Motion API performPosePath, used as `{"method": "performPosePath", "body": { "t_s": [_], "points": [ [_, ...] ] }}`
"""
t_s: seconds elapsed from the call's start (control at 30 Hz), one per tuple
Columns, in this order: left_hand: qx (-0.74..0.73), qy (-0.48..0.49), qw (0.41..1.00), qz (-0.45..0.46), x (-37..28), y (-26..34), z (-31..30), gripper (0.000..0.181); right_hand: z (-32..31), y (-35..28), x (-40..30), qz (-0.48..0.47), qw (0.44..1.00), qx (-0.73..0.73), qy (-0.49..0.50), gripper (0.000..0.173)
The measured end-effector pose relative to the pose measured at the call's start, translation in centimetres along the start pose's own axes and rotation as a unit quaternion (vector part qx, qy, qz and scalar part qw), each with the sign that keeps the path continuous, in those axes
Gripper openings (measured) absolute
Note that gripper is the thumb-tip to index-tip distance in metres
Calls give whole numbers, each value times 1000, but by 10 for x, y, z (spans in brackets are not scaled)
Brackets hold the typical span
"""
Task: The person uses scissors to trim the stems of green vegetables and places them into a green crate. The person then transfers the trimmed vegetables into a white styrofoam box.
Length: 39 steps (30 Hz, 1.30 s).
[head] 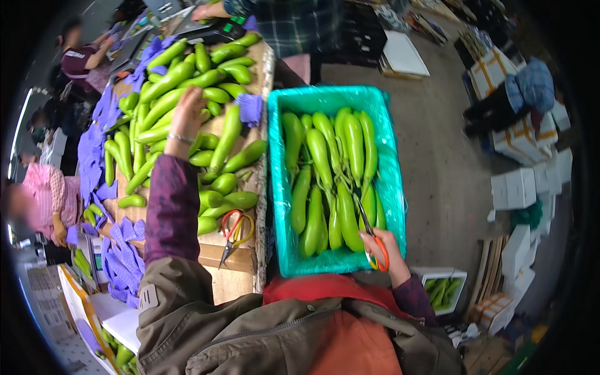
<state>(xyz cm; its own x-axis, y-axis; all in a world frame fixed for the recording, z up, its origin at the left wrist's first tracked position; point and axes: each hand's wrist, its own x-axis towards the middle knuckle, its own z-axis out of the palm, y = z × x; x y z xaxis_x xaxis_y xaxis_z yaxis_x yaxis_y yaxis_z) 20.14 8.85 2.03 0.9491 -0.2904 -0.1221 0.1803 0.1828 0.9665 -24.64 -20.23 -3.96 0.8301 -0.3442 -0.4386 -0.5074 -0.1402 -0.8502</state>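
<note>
My left hand, with a bracelet at the wrist, reaches over a pile of long green eggplants on a wooden table. Its fingers are blurred against the pile, and whether they grip one is unclear. Near the crate's lower right corner, my right hand holds scissors with red and yellow handles, blades pointing away from me. Beneath them stands a crate lined with turquoise plastic, with green eggplants laid in two rows. A second pair of scissors lies on the table's near right part.
Purple foam netting lies along the table's left side, and one piece near its right edge. A person in plaid stands at the far end. White boxes and a bending person are at right; other people are at left.
</note>
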Motion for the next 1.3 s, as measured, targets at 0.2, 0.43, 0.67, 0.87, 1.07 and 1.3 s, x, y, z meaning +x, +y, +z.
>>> {"method": "performPosePath", "body": {
  "t_s": [0.2, 0.43, 0.67, 0.87, 1.07, 1.3],
  "points": [
    [184, -216, 942, -178, -136, -76, 116, 36, -15, 8, -12, 62, 995, 81, 9, 27],
    [541, -383, 745, -73, -192, -166, 168, 41, -21, 15, -27, 64, 988, 132, 49, 24],
    [526, -277, 756, -274, -222, -254, 217, 66, -18, 28, -41, 56, 987, 142, 56, 23],
    [559, -184, 780, -212, -236, -242, 223, 66, -18, 30, -52, 35, 985, 153, 72, 25],
    [543, -136, 811, -172, -239, -226, 215, 60, -23, 24, -62, 32, 987, 134, 79, 24],
    [-23, -65, 932, -356, -226, -186, 151, 42, -32, 20, -68, 71, 985, 152, 45, 27]
  ]
}}
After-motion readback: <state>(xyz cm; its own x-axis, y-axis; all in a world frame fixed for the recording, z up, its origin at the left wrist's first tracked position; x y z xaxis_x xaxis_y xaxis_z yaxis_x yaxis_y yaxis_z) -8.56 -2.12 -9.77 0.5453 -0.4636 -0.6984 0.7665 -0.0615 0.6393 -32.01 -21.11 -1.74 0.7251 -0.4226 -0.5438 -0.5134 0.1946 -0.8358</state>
